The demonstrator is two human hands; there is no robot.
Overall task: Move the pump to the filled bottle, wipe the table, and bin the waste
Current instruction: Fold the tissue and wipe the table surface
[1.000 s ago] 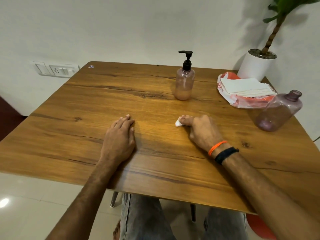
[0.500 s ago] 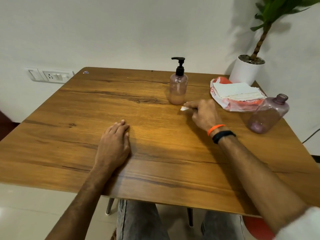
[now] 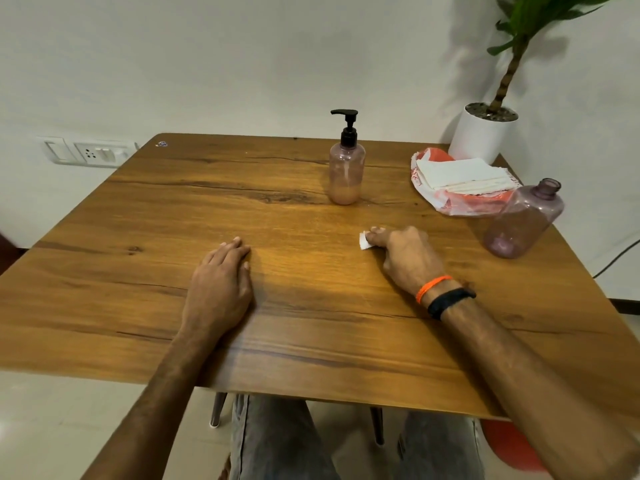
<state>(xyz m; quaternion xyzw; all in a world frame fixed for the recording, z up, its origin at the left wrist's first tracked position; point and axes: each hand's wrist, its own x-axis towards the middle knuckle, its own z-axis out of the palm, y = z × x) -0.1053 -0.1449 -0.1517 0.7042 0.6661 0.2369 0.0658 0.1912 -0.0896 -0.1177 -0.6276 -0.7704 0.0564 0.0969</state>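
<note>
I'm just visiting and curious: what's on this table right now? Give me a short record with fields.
table: wooden
pump bottle: upright, black pump on, partly filled
open bottle: no cap, nearly empty, at the right edge
tissue pack: white sheets on an orange and white wrapper
left hand: flat on the table, holding nothing
right hand: pressing a small white tissue to the table
tissue
plant: white pot, far right corner

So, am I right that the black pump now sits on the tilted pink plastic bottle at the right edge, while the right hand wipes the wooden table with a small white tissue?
Not quite. The head view shows the black pump on the upright pink plastic bottle holding liquid at the table's far middle; the tilted pink bottle has an open neck. The right hand does press the small white tissue to the wooden table.
</note>
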